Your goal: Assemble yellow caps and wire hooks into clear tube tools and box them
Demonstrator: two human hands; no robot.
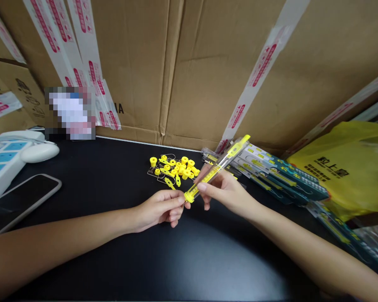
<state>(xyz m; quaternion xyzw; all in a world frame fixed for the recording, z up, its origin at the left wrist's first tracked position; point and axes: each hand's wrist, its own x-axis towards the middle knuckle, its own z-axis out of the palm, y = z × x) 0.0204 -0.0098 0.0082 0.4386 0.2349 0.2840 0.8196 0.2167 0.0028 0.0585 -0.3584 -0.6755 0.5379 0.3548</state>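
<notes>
My right hand (pixel 225 191) grips a clear plastic tube with yellow ends (pixel 219 167), tilted up to the right above the black table (pixel 113 188). My left hand (pixel 164 207) has its fingers curled and pinches the yellow cap at the tube's lower end (pixel 189 197). Just beyond the hands lies a pile of several small yellow plastic parts and thin metal clips (pixel 174 167).
A fanned row of dark packaged cards (pixel 280 176) lies to the right, beside a yellow plastic bag (pixel 346 167). At the left are a phone (pixel 25 199), a white power strip (pixel 1 161) and a white mouse (pixel 39 152). Taped cardboard boxes (pixel 182 71) form a wall behind.
</notes>
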